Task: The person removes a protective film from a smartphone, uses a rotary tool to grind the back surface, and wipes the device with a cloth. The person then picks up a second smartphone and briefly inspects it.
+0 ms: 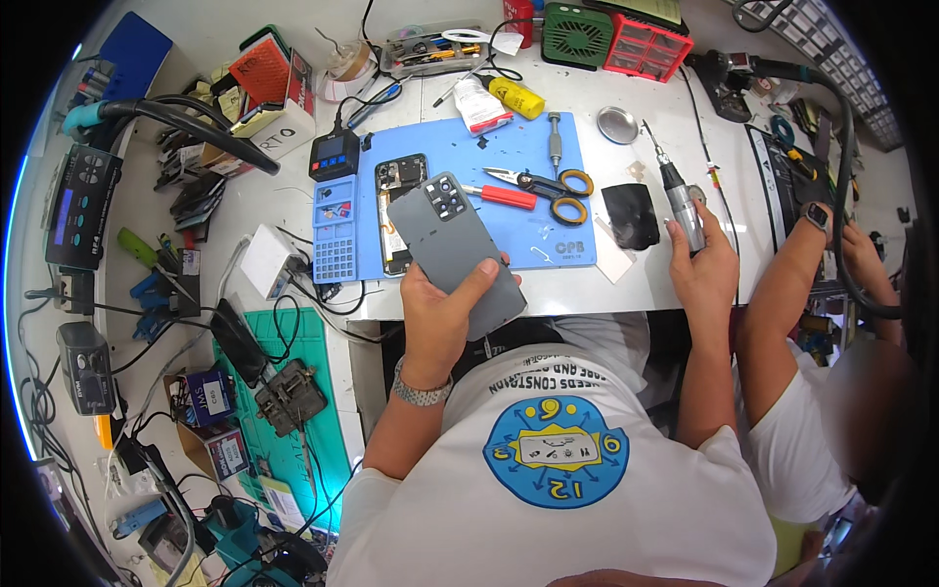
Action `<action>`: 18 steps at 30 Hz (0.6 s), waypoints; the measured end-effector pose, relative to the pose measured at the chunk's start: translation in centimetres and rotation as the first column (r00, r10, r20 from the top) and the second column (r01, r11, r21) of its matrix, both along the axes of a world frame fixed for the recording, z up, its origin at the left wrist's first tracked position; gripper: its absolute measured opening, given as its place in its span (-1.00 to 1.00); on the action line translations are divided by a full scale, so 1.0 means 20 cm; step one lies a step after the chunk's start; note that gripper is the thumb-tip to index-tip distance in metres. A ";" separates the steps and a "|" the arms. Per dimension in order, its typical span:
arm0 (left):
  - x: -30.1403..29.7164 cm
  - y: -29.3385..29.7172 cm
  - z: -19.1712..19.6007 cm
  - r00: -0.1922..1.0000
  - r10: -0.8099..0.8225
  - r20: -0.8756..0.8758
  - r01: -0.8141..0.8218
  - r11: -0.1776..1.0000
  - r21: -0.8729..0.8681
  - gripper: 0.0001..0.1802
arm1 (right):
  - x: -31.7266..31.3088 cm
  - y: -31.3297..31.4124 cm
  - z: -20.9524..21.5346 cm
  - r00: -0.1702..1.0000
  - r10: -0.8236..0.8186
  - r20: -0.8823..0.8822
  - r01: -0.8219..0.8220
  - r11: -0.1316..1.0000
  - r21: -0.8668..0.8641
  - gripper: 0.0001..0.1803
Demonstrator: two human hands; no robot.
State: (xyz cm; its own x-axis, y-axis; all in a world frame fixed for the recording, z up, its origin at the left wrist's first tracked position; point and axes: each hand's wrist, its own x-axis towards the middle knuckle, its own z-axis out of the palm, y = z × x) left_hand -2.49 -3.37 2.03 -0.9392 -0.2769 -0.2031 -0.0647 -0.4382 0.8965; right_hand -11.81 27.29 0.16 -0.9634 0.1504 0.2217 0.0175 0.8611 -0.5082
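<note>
Over the near edge of the blue mat (533, 235), I see the left hand (442, 311), fingers clamped on a grey phone back (455, 249) (camera side up). Right of the mat, the fingers of the right hand (706, 269) wrap a silver pen-shaped tool (680, 196). On the mat lie an opened phone (399, 174) and 2-looped scissors (543, 183).

Dark lettering and large yellow numerals, upside down in this view, stand on the white shirt (469, 421), the numerals on its round blue print. Pale letters mark the lower right corner of the blue mat (533, 235). Big dark letters cross the carton (295, 115); dark ones run along the green mat (303, 362). The blue box (205, 396) bears a lettered label, the black device (83, 210) pale characters.
</note>
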 end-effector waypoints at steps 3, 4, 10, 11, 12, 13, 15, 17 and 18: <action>-0.01 0.00 -0.03 1.000 -0.030 -0.005 0.031 0.985 0.169 -0.76 | -0.01 0.00 -0.02 0.997 -0.064 0.046 0.060 0.995 0.075 -0.42; -0.01 0.00 -0.03 1.000 -0.030 0.001 0.029 0.989 0.144 -0.75 | -0.01 0.00 -0.03 0.997 -0.063 0.049 0.058 0.994 0.097 -0.41; -0.02 0.01 -0.11 0.999 0.033 0.015 -0.033 0.999 0.012 -0.70 | 0.02 -0.01 -0.03 1.000 -0.018 -0.018 0.021 0.986 0.168 -0.40; -0.02 0.02 -0.11 1.000 0.023 0.013 -0.023 1.000 0.007 -0.70 | 0.03 -0.01 -0.02 0.993 0.028 -0.118 -0.012 0.990 0.139 -0.43; -0.02 0.03 -0.10 1.000 0.013 0.011 -0.013 1.000 0.003 -0.70 | 0.04 -0.02 -0.02 0.973 0.071 -0.218 -0.047 0.992 0.115 -0.47; -0.02 0.04 -0.11 1.000 0.017 0.004 -0.017 1.000 -0.017 -0.70 | 0.06 -0.05 -0.01 0.940 0.115 -0.320 -0.090 0.992 0.091 -0.50; -0.02 0.07 -0.12 1.000 0.019 -0.004 -0.019 0.999 -0.045 -0.70 | 0.13 -0.20 0.10 0.929 0.263 -0.259 -0.333 0.901 -0.279 -0.65; -0.02 0.11 -0.15 0.999 0.029 -0.044 -0.035 0.987 -0.160 -0.70 | 0.22 -0.32 0.12 0.854 0.496 -0.158 -0.494 0.677 -0.545 -0.62; -0.01 0.13 -0.16 0.997 0.035 -0.069 -0.049 0.975 -0.217 -0.70 | 0.25 -0.37 0.13 0.811 0.575 -0.106 -0.533 0.653 -0.538 -0.60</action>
State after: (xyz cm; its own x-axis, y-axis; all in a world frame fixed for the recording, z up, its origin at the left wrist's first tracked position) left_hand -2.76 -0.85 -1.14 -0.9347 -0.3477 -0.0733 0.0103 -0.2327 0.9725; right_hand -6.85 19.82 2.74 -0.9150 -0.3467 0.2064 -0.3226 0.3216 -0.8902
